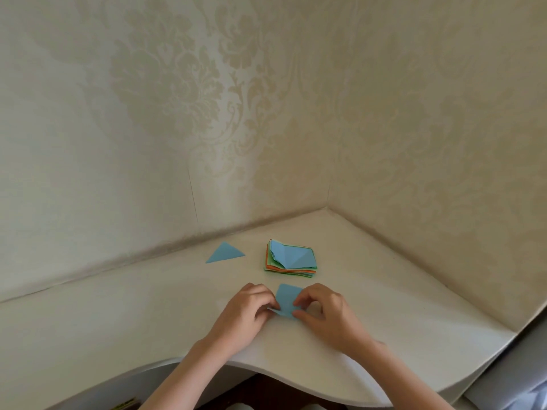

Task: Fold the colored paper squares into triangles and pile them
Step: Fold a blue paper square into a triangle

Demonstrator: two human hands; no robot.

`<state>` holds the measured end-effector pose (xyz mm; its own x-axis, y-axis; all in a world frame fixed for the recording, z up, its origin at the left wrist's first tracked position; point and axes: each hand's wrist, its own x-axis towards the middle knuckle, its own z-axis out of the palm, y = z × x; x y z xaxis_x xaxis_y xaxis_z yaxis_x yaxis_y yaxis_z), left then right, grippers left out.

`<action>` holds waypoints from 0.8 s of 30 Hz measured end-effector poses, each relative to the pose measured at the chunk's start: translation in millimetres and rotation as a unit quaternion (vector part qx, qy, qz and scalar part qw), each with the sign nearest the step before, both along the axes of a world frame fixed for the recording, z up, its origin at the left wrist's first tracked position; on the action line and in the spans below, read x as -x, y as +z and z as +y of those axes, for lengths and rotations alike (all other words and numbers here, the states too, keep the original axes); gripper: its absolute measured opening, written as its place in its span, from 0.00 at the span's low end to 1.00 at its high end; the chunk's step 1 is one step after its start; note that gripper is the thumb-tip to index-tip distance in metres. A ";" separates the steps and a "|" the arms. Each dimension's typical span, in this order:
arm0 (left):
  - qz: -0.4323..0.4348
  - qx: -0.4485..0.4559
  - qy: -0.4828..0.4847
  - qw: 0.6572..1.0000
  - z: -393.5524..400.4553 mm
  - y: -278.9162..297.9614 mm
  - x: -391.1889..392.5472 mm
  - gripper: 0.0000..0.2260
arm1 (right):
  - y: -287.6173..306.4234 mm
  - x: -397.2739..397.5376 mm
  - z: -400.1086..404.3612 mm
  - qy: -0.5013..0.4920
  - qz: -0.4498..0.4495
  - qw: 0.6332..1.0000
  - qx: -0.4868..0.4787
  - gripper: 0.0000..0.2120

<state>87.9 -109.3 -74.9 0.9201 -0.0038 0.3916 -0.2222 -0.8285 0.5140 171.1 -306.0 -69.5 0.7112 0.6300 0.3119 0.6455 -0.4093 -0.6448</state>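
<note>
A blue paper square (286, 298) lies on the white table (148, 306) between my hands. My left hand (247, 313) pinches its left edge with curled fingers. My right hand (324, 313) pinches its right and near corner between thumb and fingers. A folded blue triangle (225, 252) lies flat farther back on the left. To the right of it sits a stack of colored squares (291, 258), blue on top with green and orange sheets beneath; the top blue sheet is creased and partly lifted.
Patterned wallpaper walls (207, 113) meet in a corner behind the table. The table's curved front edge (266, 369) runs just below my wrists. A grey surface (518, 365) shows at the lower right.
</note>
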 end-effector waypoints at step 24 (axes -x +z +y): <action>-0.001 0.071 0.183 0.981 -30.6 -10.5 -16.3 0.16 | -13.1 6.6 18.2 -0.102 0.007 0.993 -0.059 0.08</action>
<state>104.2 -140.0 -85.4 0.8485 0.3815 0.3668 0.0753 -0.7730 0.6299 164.5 -287.8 -82.6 0.8249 0.4326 0.3638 0.5475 -0.4517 -0.7044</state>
